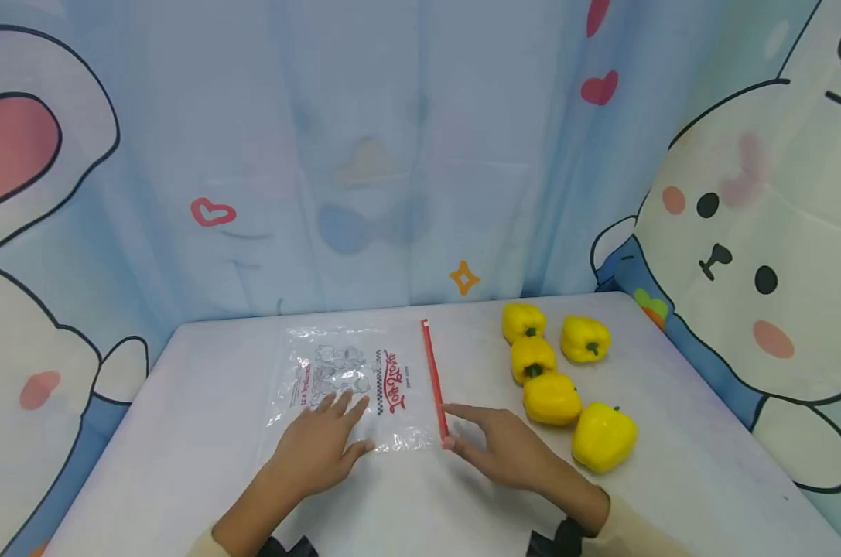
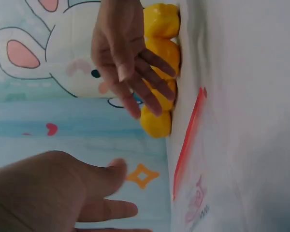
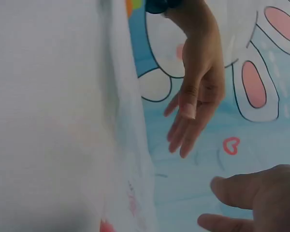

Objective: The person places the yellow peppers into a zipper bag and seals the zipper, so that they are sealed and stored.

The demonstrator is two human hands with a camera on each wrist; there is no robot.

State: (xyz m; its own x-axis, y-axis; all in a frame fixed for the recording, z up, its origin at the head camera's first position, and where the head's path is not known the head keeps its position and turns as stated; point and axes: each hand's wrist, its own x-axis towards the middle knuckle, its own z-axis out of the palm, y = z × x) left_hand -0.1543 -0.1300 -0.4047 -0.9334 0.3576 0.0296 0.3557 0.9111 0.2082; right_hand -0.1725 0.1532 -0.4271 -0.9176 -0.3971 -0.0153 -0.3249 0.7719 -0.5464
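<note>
Bag [image 1: 353, 379]: clear, flat on table [image 1: 392, 514], red strip [image 1: 432, 371] at right.
Left hand [image 1: 323, 447]: fingers spread above bag, holding nothing.
Right hand [image 1: 500, 445]: fingers loose, near strip, unladen.
Peppers [image 1: 552, 398]: five, yellow, right of bag.

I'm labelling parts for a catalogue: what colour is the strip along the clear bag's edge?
The strip is red, showing best in the head view.
</note>
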